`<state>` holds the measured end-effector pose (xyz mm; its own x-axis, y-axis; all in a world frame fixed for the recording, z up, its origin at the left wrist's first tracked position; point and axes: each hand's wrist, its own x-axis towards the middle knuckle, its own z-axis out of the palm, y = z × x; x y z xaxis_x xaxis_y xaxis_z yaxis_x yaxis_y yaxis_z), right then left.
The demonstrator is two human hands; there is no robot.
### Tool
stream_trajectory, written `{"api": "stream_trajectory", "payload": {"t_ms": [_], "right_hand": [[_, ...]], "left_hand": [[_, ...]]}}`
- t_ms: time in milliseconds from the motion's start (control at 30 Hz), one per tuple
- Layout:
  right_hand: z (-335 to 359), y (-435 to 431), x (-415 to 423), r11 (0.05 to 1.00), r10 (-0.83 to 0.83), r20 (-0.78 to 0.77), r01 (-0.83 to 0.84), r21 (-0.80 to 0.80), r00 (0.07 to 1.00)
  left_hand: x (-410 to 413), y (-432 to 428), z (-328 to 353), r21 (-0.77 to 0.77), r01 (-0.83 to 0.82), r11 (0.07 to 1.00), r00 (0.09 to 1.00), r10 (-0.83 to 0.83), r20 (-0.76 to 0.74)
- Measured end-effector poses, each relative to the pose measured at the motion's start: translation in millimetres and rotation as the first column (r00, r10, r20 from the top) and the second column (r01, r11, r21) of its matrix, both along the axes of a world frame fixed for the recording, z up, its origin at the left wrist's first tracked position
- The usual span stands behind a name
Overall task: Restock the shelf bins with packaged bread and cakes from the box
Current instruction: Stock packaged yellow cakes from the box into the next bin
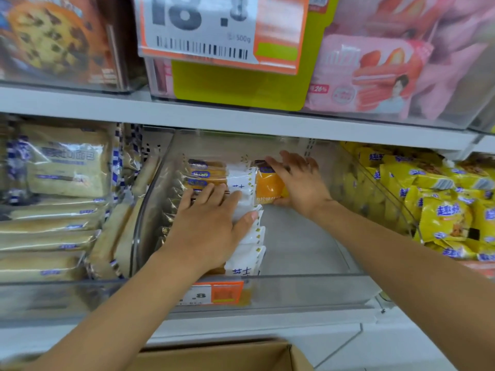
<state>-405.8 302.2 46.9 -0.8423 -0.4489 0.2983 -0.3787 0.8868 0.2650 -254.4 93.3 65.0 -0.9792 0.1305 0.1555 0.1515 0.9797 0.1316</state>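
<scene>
Single head-worn wide-angle view. It faces the shelving head-on, tilted slightly downward, and sits close to the clear middle bin (308, 290), whose front wall spans the lower centre. The upper shelf edge (241, 119) crosses the frame above. The cardboard box (214, 357) rim lies at the bottom edge.

- Price tag (222, 30), 12 o'clock: "18." and "500g", over a barcode.
- Pink pack (367, 76), 1 o'clock: "26%".
- Bin tag (214, 293), 6 o'clock: ".8".
</scene>
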Motion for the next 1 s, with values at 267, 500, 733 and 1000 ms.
{"api": "stream_trajectory", "payload": {"t_ms": [267,500,733,1000], "right_hand": [[13,6,20,0.994,0.015,0.097,-0.004,-0.111,0.995],[44,-9,122,0.808,0.131,0.103,-0.046,-0.588,0.986],[9,-46,260,0.704,0.205,0.097,-0.078,-0.706,0.974],[-176,-85,336,0.944,0.206,0.787,0.092,-0.315,0.581]], "left_hand": [[0,-1,5,0.027,0.002,1.000,0.997,-0.004,0.077],[5,-11,24,0.315,0.037,0.948,0.998,-0.053,0.044],[134,-38,10,0.528,-0.011,0.849,1.000,0.022,-0.014],[250,-117,-165,0.474,-0.437,0.764,0.865,0.213,0.454]]}}
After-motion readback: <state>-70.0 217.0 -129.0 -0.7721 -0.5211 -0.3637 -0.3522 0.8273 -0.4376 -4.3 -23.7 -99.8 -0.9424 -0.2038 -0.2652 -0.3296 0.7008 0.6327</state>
